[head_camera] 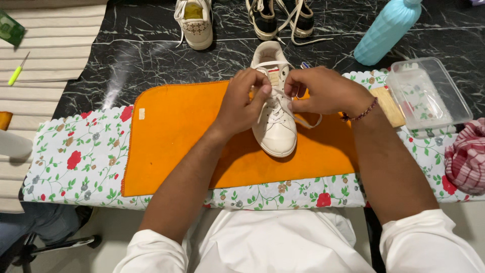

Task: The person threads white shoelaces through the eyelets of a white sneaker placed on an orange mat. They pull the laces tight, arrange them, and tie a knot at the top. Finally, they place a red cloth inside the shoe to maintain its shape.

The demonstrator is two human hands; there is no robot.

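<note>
Now I see a black marble desk (pixel 151 50) with a floral cloth (pixel 76 156) and one orange mat (pixel 177 136). Four shoes: three behind, one white sneaker (pixel 277 126) on the mat. My left hand (pixel 242 103) and right hand (pixel 323 91) pinch its laces with closed fingers. One blue bottle (pixel 386 30), one clear box (pixel 429 91).

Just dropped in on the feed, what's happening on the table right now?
A person in white sleeves has both hands on a white sneaker that sits on an orange cloth over a floral mat. The left hand and right hand each pinch the white lace over the tongue. Another white shoe, a pair of dark shoes, a turquoise bottle and a clear plastic box stand further back.
</note>
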